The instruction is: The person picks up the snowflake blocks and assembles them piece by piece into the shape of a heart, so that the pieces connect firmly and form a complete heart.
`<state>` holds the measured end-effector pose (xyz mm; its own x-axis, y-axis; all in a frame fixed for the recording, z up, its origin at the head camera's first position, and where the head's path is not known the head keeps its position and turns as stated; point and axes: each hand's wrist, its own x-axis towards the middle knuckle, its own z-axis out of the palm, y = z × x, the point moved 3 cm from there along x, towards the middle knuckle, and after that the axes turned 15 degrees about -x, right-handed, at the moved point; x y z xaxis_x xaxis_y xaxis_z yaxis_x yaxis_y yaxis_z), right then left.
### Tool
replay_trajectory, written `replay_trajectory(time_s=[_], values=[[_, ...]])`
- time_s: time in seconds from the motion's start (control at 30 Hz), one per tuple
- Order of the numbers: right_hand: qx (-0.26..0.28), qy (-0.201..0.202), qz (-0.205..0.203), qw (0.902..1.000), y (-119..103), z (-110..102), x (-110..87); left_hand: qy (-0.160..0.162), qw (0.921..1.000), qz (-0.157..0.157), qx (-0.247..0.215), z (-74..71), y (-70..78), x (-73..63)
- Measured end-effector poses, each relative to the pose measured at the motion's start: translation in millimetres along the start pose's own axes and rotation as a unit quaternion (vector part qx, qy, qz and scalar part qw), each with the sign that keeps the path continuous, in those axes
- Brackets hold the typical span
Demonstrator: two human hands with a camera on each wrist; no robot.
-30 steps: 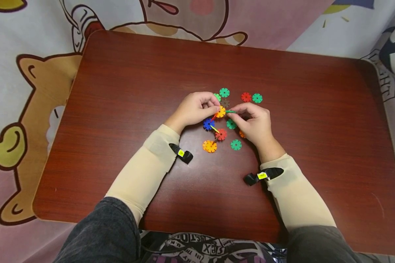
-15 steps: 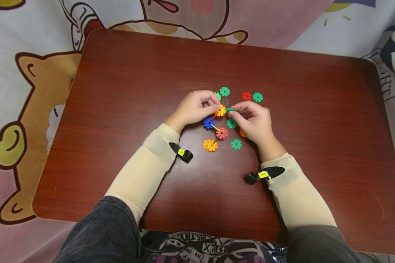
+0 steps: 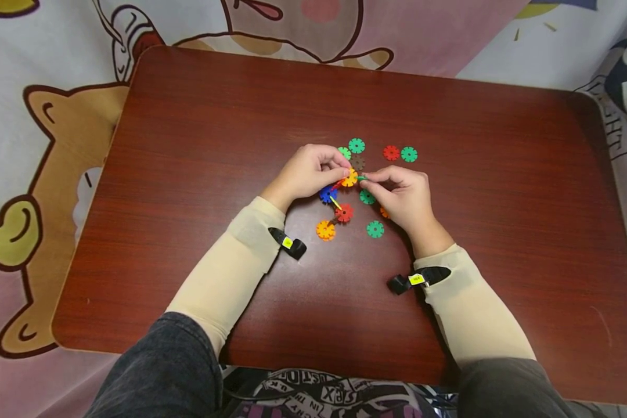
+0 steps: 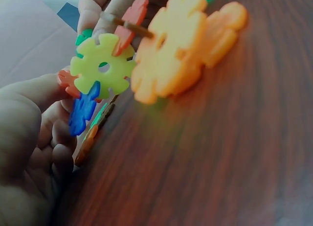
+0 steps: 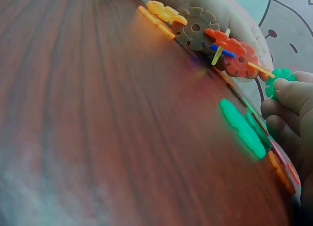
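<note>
My left hand [image 3: 313, 171] pinches an orange notched disc [image 3: 349, 177] between thumb and fingers. It tops a chain of interlocking plastic discs: a red one, a blue disc [image 3: 327, 194], a yellow-green disc [image 4: 102, 66], another red disc [image 3: 343, 213], a brown disc [image 5: 195, 28] and orange at the lower end [image 3: 325, 230]. My right hand [image 3: 404, 191] pinches a green disc [image 5: 280, 82] with thumb and fingertips. That green disc meets the edge of the upper orange disc; how deep its slot sits, I cannot tell. Fingers partly hide both discs.
Loose discs lie around the hands on the brown table [image 3: 214, 116]: green [image 3: 356, 146], brown [image 3: 357, 162], red [image 3: 391, 152] and several others. An orange disc [image 3: 385, 212] is partly under the right hand. A printed cloth [image 3: 292, 35] hangs behind the table.
The lower part of the chain has swung slightly left. The green disc tilted to show more of its face, then turned edge-on again, with my right fingers shifting slightly. My left hand stays nearly still.
</note>
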<state>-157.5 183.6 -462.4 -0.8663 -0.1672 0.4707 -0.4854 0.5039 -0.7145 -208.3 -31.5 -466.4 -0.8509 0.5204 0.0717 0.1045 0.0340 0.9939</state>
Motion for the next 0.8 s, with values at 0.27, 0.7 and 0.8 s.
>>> replay_trajectory(time_s=[0.27,0.7,0.8], values=[[-0.06,0.0,-0.052,0.9968,-1.9,0.7,0.5,-0.005,1.0,-0.007,0.003,1.4,1.8,0.2],[-0.029,0.013,-0.034,0.9989,2.3,2.2,2.0,0.006,0.9997,0.013,0.019,2.3,0.2,1.3],[-0.061,-0.008,-0.04,0.9973,5.5,0.0,1.8,0.01,0.9998,0.015,0.012,2.1,-0.6,1.1]])
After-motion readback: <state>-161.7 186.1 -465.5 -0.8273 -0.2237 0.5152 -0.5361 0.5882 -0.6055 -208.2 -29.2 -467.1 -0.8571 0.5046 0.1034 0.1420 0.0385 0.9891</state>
